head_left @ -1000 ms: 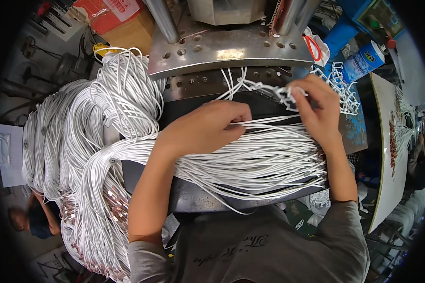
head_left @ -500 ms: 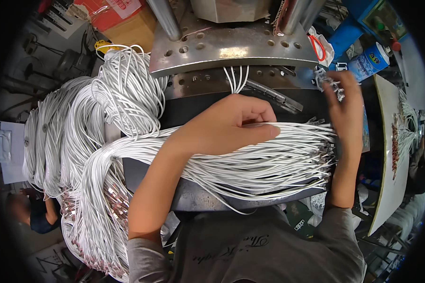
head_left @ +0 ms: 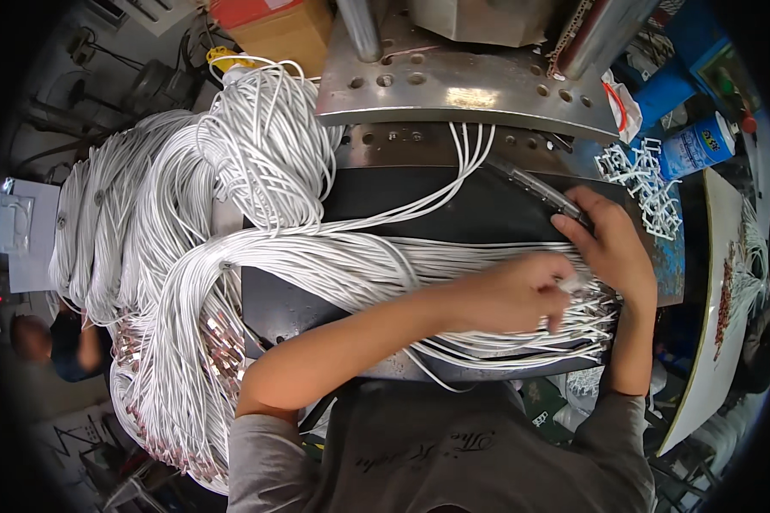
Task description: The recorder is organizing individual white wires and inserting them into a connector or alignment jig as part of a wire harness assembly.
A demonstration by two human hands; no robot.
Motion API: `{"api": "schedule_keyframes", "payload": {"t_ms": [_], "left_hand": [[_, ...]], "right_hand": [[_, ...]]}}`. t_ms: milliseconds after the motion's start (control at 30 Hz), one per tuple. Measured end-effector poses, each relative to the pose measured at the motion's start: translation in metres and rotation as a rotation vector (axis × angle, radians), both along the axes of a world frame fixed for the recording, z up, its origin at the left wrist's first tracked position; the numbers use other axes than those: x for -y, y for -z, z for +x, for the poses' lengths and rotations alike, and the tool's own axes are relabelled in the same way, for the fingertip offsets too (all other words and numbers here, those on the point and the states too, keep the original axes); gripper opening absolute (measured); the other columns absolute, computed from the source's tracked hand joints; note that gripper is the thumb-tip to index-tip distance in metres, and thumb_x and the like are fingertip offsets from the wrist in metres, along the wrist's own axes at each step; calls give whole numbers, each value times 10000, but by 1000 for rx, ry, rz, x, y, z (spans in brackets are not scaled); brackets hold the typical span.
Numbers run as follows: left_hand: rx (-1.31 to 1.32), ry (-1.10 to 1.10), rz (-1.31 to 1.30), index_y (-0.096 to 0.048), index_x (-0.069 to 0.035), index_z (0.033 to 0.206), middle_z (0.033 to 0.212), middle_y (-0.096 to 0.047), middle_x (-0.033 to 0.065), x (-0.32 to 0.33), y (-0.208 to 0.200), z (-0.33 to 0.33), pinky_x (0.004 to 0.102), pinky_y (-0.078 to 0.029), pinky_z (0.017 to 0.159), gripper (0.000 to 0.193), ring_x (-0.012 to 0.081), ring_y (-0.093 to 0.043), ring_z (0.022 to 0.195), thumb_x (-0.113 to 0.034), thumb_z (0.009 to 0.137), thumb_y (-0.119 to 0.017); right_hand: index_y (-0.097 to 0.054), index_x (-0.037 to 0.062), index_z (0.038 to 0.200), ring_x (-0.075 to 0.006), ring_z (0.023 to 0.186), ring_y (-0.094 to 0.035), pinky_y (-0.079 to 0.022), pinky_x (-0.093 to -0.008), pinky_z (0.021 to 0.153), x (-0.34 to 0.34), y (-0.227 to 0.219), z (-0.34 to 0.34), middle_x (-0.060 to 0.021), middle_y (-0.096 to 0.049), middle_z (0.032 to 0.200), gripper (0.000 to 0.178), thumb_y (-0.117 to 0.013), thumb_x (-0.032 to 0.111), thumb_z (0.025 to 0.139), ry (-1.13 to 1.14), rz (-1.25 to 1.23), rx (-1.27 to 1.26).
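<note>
A thick bundle of white cables (head_left: 316, 269) lies across the black work surface, with small metal connectors at its right end. My left hand (head_left: 522, 291) is over that end, fingers curled and smeared by motion. Something small and pale shows at its fingertips, too blurred to name. My right hand (head_left: 616, 248) is closed around the near end of a slim metal bar (head_left: 543, 190), thumb and forefinger at its tip. A few white cables (head_left: 466, 158) run out from under the press plate (head_left: 470, 98). A tangle of white plastic pieces (head_left: 646, 184) lies beyond my right hand.
Looped coils of white cable (head_left: 269, 141) are piled on the left, and more hang beside them. A blue-and-white can (head_left: 697, 147) stands at the right rear. A cardboard box (head_left: 291, 34) sits behind. Another person (head_left: 73, 342) is at the far left.
My right hand has let go of the white plastic pieces and come down to the metal bar. My left hand has moved right to the cable ends. The view has shifted slightly.
</note>
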State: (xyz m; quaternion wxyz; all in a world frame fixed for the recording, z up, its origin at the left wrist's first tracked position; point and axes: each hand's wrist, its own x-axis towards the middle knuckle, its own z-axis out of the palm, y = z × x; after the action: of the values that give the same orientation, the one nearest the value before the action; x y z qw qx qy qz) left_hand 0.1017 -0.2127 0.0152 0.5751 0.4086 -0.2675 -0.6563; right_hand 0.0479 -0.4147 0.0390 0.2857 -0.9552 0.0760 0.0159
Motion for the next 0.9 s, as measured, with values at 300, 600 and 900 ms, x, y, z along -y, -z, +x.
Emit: {"api": "schedule_keyframes", "payload": {"t_ms": [300, 600, 900], "left_hand": [[142, -238, 129, -578, -17, 1065, 837, -674, 59, -15, -16, 34, 249, -447, 546, 152, 101, -582, 618, -167, 1043, -564], [107, -370, 129, -629, 14, 1042, 848, -687, 58, -6, -2, 37, 253, -490, 591, 211, 114, -632, 673, -196, 1039, -629], [351, -377, 168, -648, -6, 983, 782, -669, 45, -15, -3, 41, 244, -494, 599, 231, 109, -640, 666, -233, 1026, -661]], "right_hand": [[-601, 1, 1167, -159, 838, -584, -463, -275, 783, 16, 2, -11, -77, -637, 939, 236, -674, 122, 979, -219, 585, 174], [-594, -12, 1154, -99, 1013, -566, -461, -288, 905, -5, -5, -2, -73, -660, 1159, 188, -625, 116, 1020, -179, 624, 12], [-613, -53, 1268, -102, 1025, -590, -476, -256, 913, -10, 17, 14, -67, -680, 1150, 295, -625, 130, 1036, -239, 264, 345]]}}
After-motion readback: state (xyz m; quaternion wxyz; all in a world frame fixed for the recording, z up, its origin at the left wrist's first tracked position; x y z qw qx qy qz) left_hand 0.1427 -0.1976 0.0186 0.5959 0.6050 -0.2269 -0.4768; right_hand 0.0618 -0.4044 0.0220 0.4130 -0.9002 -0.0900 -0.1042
